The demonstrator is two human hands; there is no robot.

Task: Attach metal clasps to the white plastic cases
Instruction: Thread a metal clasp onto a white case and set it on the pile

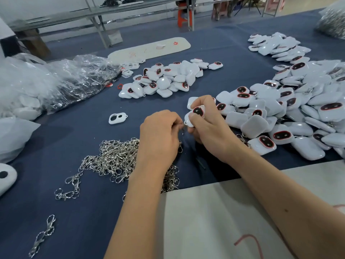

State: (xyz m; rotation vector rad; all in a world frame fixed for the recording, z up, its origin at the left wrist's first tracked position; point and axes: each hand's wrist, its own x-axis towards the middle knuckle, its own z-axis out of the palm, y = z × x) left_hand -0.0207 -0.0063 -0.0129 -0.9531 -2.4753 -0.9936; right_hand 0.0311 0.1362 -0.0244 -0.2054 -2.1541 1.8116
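My right hand (204,126) grips a white plastic case (196,113) with a red-rimmed dark oval, held above the blue table. My left hand (160,135) pinches a small metal clasp (183,124) at the case's lower corner; most of the clasp is hidden by my fingers. A tangled heap of silver clasps (115,159) lies under and left of my left wrist. One pile of white cases (168,79) sits in the middle of the table, and a larger pile (291,113) spreads to the right.
Clear plastic bags (61,81) lie at the left. An empty white frame (117,118) lies alone on the blue cloth (78,139). Loose clasps (44,234) lie near the front left. A pale sheet (214,221) covers the near edge, and a white board (149,48) lies at the back.
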